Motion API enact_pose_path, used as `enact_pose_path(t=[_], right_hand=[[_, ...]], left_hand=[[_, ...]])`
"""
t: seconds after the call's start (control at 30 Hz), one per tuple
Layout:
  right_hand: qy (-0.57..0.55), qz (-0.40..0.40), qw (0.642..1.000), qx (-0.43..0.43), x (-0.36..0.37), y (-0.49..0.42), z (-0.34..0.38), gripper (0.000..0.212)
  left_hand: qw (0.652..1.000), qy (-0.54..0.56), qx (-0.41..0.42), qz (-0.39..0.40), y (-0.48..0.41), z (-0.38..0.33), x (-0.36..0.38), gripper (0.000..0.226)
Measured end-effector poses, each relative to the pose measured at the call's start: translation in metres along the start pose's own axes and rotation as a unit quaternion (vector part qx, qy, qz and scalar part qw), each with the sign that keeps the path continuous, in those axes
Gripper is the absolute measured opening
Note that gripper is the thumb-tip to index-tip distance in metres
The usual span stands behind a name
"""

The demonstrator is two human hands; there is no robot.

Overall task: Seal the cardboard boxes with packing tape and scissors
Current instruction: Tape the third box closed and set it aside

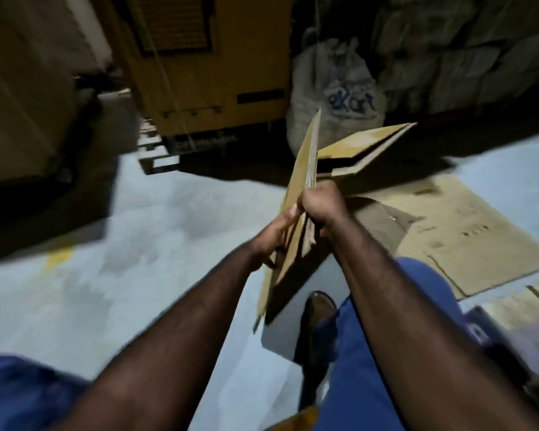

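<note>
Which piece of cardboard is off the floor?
The folded box, held on edge by the left hand and right hand; the printed sheet to its right lies flat on the floor.

Yellow machine cabinet (206, 73) at back, sitting on a dark pallet (156, 157). White sack (333, 98) with blue lettering just right of it. More sacks (464, 42) piled behind. Pale grey floor (137, 228), yellow mark (58, 256) left.
</note>
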State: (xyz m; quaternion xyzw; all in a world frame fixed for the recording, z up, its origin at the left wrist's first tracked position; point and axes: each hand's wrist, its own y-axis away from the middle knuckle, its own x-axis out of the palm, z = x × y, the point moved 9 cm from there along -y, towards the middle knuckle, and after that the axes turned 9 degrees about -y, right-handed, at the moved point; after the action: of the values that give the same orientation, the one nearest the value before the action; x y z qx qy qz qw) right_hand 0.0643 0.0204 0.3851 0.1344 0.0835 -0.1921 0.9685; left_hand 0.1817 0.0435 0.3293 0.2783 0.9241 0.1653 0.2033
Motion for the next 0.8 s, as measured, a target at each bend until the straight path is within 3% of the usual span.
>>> enact_pose_path(t=[0.07,0.2,0.37,0.47,0.67,0.73,0.8], right_hand=[[0.051,0.061,0.997,-0.004,0.037,0.032,-0.016,0.029],[0.084,0.162,0.983,-0.019,0.093,0.098,-0.033,0.023],[0.113,0.215,0.969,-0.035,0.138,0.141,-0.053,0.018],[0.113,0.235,0.965,-0.041,0.156,0.154,-0.061,0.015],[0.044,0.252,0.966,-0.016,0.169,0.162,-0.068,0.032],[0.011,0.257,0.966,0.032,0.165,0.162,-0.08,0.047],[-0.054,0.282,0.953,0.102,0.163,0.165,-0.094,0.042]], left_hand=[[0.994,0.076,-0.072,-0.022,0.03,0.051,-0.012,0.073],[0.971,0.203,-0.109,-0.054,0.085,0.115,-0.028,0.081],[0.952,0.258,-0.113,-0.121,0.115,0.143,-0.058,0.094],[0.95,0.238,-0.124,-0.162,0.122,0.14,-0.075,0.103],[0.93,0.252,-0.145,-0.225,0.129,0.145,-0.089,0.066],[0.923,0.266,-0.136,-0.24,0.132,0.148,-0.092,0.061],[0.914,0.286,-0.121,-0.26,0.135,0.15,-0.093,0.053]])
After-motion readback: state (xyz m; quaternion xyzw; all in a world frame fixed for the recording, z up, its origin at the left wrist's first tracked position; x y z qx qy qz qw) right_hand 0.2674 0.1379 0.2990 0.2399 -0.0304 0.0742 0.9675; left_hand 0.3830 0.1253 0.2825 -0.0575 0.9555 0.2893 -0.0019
